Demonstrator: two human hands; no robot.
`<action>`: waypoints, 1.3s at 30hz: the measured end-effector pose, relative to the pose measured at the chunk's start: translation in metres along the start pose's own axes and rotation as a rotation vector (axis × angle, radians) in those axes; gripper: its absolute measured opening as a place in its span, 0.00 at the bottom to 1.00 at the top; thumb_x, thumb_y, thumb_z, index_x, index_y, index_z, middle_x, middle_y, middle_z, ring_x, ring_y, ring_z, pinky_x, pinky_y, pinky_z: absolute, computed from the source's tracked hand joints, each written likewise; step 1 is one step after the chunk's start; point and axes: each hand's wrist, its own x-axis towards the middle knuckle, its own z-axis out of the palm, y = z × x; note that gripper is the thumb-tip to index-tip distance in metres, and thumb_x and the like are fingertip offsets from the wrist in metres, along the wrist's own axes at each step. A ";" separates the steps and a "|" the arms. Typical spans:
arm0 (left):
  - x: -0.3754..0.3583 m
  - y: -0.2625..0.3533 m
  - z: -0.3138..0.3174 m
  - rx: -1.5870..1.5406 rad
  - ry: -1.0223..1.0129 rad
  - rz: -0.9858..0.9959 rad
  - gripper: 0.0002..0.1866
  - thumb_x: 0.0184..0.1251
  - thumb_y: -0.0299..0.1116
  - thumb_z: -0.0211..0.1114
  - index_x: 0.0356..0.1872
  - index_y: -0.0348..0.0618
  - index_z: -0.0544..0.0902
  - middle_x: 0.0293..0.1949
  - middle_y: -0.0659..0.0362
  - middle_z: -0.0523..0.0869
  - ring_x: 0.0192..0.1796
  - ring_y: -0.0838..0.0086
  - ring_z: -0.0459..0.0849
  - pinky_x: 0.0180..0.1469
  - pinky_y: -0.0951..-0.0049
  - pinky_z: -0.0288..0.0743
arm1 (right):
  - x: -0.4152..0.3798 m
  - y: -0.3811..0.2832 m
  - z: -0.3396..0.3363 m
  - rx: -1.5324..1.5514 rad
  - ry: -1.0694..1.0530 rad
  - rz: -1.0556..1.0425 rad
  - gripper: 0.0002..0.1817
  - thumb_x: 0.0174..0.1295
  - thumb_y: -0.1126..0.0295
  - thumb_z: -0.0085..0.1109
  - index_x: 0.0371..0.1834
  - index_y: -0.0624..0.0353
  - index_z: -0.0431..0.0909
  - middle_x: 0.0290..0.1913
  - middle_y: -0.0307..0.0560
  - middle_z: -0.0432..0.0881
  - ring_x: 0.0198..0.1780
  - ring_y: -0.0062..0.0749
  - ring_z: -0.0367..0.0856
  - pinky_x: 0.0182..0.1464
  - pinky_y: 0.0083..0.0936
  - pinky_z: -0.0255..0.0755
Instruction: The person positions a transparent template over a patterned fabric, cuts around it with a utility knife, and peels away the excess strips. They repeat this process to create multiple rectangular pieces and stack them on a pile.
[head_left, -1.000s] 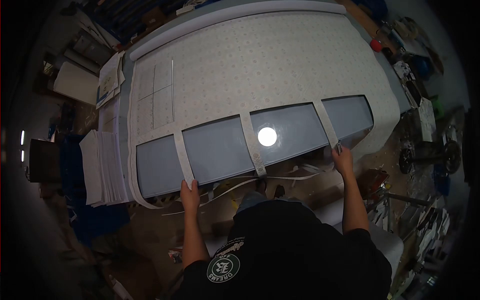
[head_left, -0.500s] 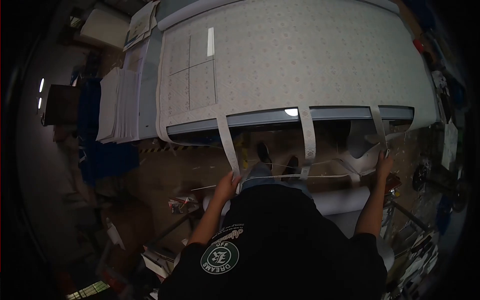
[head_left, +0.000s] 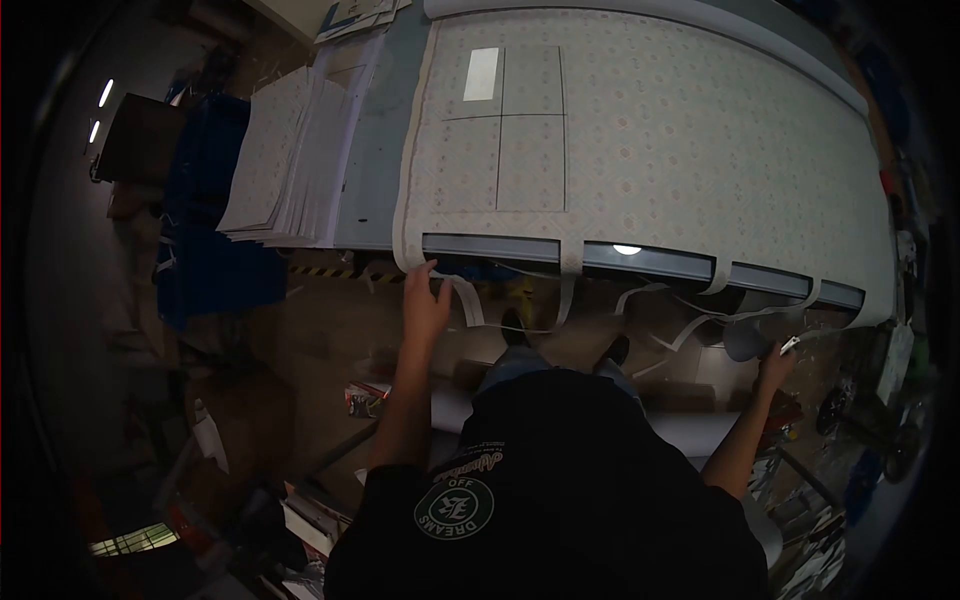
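Observation:
A large sheet of small-patterned wallpaper (head_left: 680, 140) covers the table, its near edge cut into openings with narrow strips between them. My left hand (head_left: 427, 305) is at the sheet's near left corner, fingers apart, fingertips right at the edge. Beside it a loose paper strip (head_left: 468, 303) hangs down. My right hand (head_left: 773, 368) is out to the right, below the sheet's edge, closed on a small pale cutter-like tool (head_left: 790, 345). Another bent strip (head_left: 685, 332) dangles to the left of that hand.
A stack of patterned sheets (head_left: 285, 160) lies at the table's left end. Dark lines and a white rectangle (head_left: 481, 75) show on the wallpaper. A blue cloth-like cover (head_left: 205, 210) hangs at left. Behind me, a pale roll (head_left: 690, 432) lies low.
My left hand has let go of the strip and moved up and left to the sheet's corner. My right hand has dropped lower. The strips now hang slack, and the view has shifted left.

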 end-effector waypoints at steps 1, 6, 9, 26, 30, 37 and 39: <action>0.022 0.000 -0.010 -0.009 -0.007 0.009 0.23 0.69 0.31 0.68 0.62 0.34 0.77 0.59 0.40 0.79 0.64 0.44 0.77 0.68 0.55 0.71 | -0.007 -0.012 0.012 -0.004 0.014 0.001 0.15 0.75 0.60 0.56 0.39 0.64 0.74 0.26 0.41 0.77 0.23 0.25 0.75 0.26 0.27 0.68; 0.113 -0.024 -0.024 -0.009 -0.118 0.281 0.27 0.67 0.33 0.71 0.66 0.37 0.77 0.65 0.40 0.76 0.68 0.44 0.74 0.69 0.56 0.71 | -0.104 -0.186 0.072 0.347 -0.269 0.045 0.18 0.74 0.69 0.58 0.63 0.64 0.75 0.36 0.38 0.79 0.33 0.18 0.74 0.36 0.21 0.70; 0.153 -0.023 -0.019 0.062 -0.262 0.323 0.35 0.65 0.39 0.74 0.73 0.43 0.74 0.74 0.39 0.68 0.76 0.43 0.66 0.76 0.53 0.63 | -0.160 -0.275 0.100 0.382 -0.389 0.080 0.22 0.75 0.72 0.57 0.70 0.61 0.72 0.35 0.34 0.77 0.32 0.15 0.73 0.35 0.17 0.69; 0.169 -0.040 -0.001 0.267 -0.398 0.320 0.41 0.65 0.56 0.72 0.77 0.53 0.72 0.84 0.47 0.55 0.86 0.52 0.48 0.83 0.42 0.38 | -0.156 -0.392 0.280 0.441 -0.799 -0.048 0.17 0.67 0.71 0.69 0.58 0.59 0.80 0.42 0.40 0.82 0.36 0.23 0.81 0.39 0.23 0.76; 0.167 -0.047 -0.004 0.250 -0.381 0.345 0.40 0.64 0.56 0.73 0.75 0.51 0.75 0.83 0.47 0.56 0.86 0.51 0.49 0.82 0.40 0.39 | -0.190 -0.372 0.298 -0.096 -0.765 -0.455 0.26 0.60 0.64 0.76 0.59 0.60 0.80 0.60 0.58 0.84 0.61 0.54 0.83 0.62 0.44 0.75; 0.165 -0.058 -0.006 0.196 -0.377 0.363 0.40 0.61 0.56 0.75 0.73 0.51 0.77 0.83 0.47 0.57 0.85 0.50 0.49 0.81 0.36 0.39 | -0.252 -0.365 0.309 -0.208 -0.680 -0.836 0.27 0.53 0.61 0.80 0.53 0.60 0.79 0.78 0.65 0.66 0.80 0.63 0.61 0.78 0.53 0.56; 0.164 -0.061 -0.006 0.172 -0.368 0.378 0.40 0.60 0.56 0.76 0.72 0.52 0.78 0.83 0.49 0.58 0.85 0.50 0.49 0.81 0.35 0.39 | -0.259 -0.363 0.312 -0.210 -0.662 -0.817 0.27 0.53 0.60 0.80 0.52 0.59 0.78 0.77 0.65 0.67 0.80 0.63 0.61 0.78 0.54 0.56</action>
